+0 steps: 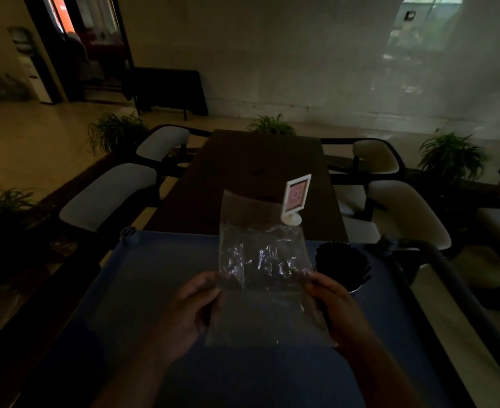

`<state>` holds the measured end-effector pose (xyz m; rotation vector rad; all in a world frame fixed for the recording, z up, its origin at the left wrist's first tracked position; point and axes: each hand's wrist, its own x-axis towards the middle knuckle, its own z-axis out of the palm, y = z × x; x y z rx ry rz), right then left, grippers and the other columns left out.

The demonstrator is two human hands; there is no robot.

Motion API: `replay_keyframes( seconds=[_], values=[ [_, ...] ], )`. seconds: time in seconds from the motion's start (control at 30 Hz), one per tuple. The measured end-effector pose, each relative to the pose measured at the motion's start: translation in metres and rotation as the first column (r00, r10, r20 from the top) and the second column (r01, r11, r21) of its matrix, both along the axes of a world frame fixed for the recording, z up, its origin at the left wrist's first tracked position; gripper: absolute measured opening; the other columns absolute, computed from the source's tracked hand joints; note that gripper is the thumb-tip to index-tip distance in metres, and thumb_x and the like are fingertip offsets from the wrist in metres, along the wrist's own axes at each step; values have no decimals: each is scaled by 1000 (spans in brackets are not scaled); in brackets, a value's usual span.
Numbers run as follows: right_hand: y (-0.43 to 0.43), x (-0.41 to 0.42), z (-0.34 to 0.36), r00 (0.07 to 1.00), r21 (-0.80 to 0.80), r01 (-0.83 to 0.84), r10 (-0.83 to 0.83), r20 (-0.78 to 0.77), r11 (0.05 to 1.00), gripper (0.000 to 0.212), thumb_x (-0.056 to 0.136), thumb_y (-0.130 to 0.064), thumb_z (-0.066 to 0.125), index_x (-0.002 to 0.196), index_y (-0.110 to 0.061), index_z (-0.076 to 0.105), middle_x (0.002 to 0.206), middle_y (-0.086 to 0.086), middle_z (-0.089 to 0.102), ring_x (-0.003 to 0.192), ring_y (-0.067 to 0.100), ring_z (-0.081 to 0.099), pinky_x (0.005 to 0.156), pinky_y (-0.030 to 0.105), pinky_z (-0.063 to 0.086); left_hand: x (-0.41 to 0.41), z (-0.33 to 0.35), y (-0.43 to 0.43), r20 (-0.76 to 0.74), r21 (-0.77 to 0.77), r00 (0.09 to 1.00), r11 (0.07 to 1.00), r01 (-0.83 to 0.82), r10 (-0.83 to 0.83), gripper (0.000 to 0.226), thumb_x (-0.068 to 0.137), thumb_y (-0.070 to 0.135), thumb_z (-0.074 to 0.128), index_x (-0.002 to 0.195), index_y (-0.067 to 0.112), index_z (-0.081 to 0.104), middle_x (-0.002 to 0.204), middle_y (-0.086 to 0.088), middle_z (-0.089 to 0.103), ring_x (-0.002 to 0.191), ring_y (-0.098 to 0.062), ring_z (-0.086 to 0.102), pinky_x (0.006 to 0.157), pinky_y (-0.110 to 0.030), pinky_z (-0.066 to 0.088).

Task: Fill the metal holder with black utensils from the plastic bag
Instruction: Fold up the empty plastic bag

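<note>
The plastic bag [262, 260] hangs between the two hands above the blue cart top [142, 290], its crinkled clear film standing up and away from the person. The left hand [194, 312] has closed its fingers on the bag's left edge, thumb toward the film; the right hand [335, 309] grips the right edge in the same way, so the bag is stretched flat from side to side. Just past the right hand, touching nothing of it that can be seen, the metal holder [354, 287] stands near the cart's right side, packed with black utensils [341, 262] whose ends fan out over its rim.

The scene is very dim. Only a pale sliver of the holder's wall shows below the dark bundle — the rest is lost behind the utensils and the right hand. Whether the bag holds anything cannot be told; its film shows only glints and the dark table behind. Both forearms run out of the bottom of the view.

The cart top is bare to the left of the hands and below them, with a raised corner post [128, 232] at its far left and a dark handle bar [449, 275] along the right side. Beyond the far edge lies a dark table [243, 172] bearing a small white sign stand [296, 198], partly seen through the top of the bag, with pale chairs [110, 195] on both sides.
</note>
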<state>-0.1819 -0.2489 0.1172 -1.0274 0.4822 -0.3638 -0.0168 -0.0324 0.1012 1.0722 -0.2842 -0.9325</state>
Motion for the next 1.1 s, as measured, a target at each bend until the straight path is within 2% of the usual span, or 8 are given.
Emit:
replay_keyframes(
  seconds=[0.13, 0.2, 0.33, 0.47, 0.63, 0.77, 0.9, 1.1],
  values=[
    [-4, 0, -2, 995, 104, -61, 52, 85, 993, 33, 85, -8, 49, 111, 3, 66, 82, 23, 68, 69, 27, 66, 62, 33, 55, -2, 2, -10, 46, -33, 999, 999, -23, 24, 23, 88, 4, 53, 101, -2, 72, 60, -5, 61, 45, -8, 55, 42, -18, 47],
    [-7, 1, -6, 996, 99, -46, 39, 78, 994, 25, 82, -7, 50, 96, 4, 68, 82, 22, 67, 72, 27, 65, 67, 33, 53, -2, -1, -14, 38, 1, 995, 996, -90, 90, 32, 91, -5, 47, 81, 3, 77, 54, -4, 64, 39, -7, 57, 39, -16, 46],
    [-10, 6, -8, 998, 3, -70, 70, 4, 998, 33, 86, 6, 43, 63, -4, 65, 59, 8, 62, 52, 17, 60, 48, 23, 50, 2, -6, -20, 170, 104, 968, 974, -202, 183, 58, 91, -15, 38, 54, 14, 73, 52, 1, 67, 47, -7, 61, 44, -13, 49],
    [-14, 8, -10, 983, -185, -120, 90, -161, 975, 41, 89, 4, 39, 65, -3, 71, 74, 9, 72, 71, 16, 68, 65, 24, 54, 6, -9, -17, 361, 203, 909, 934, -293, 207, 48, 91, -6, 44, 63, 13, 77, 77, -3, 78, 80, -16, 70, 75, -29, 53],
    [-12, 9, -10, 965, -248, -187, 131, -225, 951, 20, 88, -9, 61, 73, -12, 73, 74, 9, 67, 64, 17, 63, 58, 30, 46, 5, -3, -14, 481, 294, 875, 931, -214, 49, 24, 75, 42, 69, 85, 22, 77, 76, 1, 76, 68, -7, 67, 61, -23, 50],
    [-12, 6, -7, 969, -267, -167, 108, -225, 949, 23, 86, 10, 60, 98, -10, 58, 89, 11, 65, 66, 16, 65, 54, 25, 53, -1, -3, -15, 484, 265, 872, 937, -227, 75, 16, 81, 13, 73, 91, 26, 72, 74, 3, 72, 63, -9, 64, 52, -19, 51],
    [-9, 4, -1, 973, -266, -64, 1, -229, 962, 49, 87, 9, 59, 120, -26, 53, 109, 5, 67, 95, 26, 71, 74, 42, 62, -5, -6, -13, 523, 213, 845, 942, -260, 115, 37, 87, 2, 67, 98, 37, 65, 86, 9, 71, 66, -8, 66, 55, -20, 54],
    [7, -1, -3, 943, -135, -171, 122, -308, 976, 15, 93, -6, 59, 101, -6, 71, 96, 21, 74, 79, 31, 70, 72, 36, 58, -13, -14, -12, 432, 175, 863, 913, -367, 264, 48, 84, 13, 73, 118, 43, 59, 100, 11, 73, 81, -8, 72, 61, -22, 59]
  ],
)
